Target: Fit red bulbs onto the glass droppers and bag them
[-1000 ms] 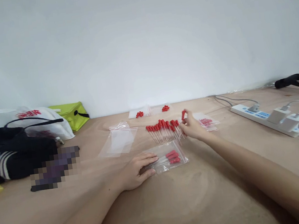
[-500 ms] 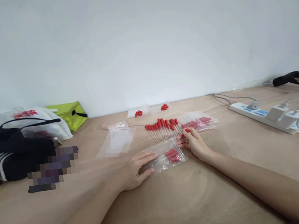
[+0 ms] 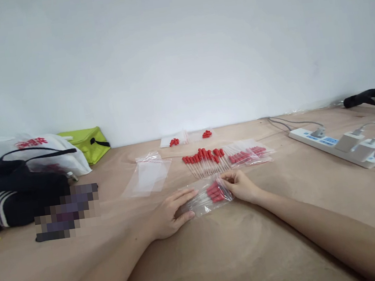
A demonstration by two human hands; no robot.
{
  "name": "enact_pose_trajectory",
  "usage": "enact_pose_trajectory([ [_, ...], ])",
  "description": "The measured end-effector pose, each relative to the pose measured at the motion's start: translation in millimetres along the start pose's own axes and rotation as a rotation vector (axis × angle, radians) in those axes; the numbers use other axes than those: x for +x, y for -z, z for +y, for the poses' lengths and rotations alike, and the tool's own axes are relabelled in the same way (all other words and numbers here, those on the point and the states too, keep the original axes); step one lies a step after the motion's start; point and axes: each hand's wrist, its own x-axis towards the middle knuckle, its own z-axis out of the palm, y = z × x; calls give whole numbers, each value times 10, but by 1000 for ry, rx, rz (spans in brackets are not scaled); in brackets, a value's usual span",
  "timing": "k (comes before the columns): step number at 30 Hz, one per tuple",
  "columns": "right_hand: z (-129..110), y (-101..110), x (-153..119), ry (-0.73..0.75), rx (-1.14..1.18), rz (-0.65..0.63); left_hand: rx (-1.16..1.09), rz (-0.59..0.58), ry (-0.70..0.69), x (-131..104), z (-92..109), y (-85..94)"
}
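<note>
A clear zip bag (image 3: 203, 208) lies flat on the table in front of me, with several red-bulbed droppers (image 3: 216, 192) side by side inside. Across its left end rests my left hand (image 3: 172, 211), fingers along the upper edge and thumb on the lower one, holding the bag. My right hand (image 3: 238, 185) is closed in a pinch at the bag's right, open end, on a dropper whose red bulb partly shows at the fingertips. Just beyond the bag, a row of loose droppers (image 3: 204, 159) lies with bulbs pointing away. Filled bags of droppers (image 3: 249, 153) lie to their right.
Flat unfilled zip bags (image 3: 150, 175) lie left of the droppers. Two bags with red bulbs (image 3: 174, 142) sit by the wall. A white power strip (image 3: 329, 145) with plugs and cables is at right. Left stand a black bag (image 3: 25, 198) and a lime-green bag (image 3: 86, 144).
My right hand has moved slightly down and left to the bag's mouth, carrying the dropper into the bag beside the others. My left hand has stayed in place.
</note>
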Motion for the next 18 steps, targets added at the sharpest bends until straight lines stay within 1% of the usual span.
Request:
enact_pose_trajectory([
  [2,12,20,16,16,-35,-35,-3,-6,-11,3,-6,0],
  [3,12,44,33,6,-62,-22,-3,-11,-15,4,-10,0],
  [5,-1,125,90,-4,-177,58,-1,-18,-20,5,-14,-1],
  [8,-43,292,243,68,-468,215,-6,-12,-29,7,-12,0],
  [9,-59,341,308,77,-551,248,-10,-8,-33,8,-9,1],
  [11,-88,405,450,49,-675,293,-20,0,-38,8,-5,1],
  [14,-114,402,662,-40,-789,350,-18,0,-36,6,-10,-4],
  [18,-119,311,877,-136,-809,397,-1,-13,-23,3,-25,-11],
])
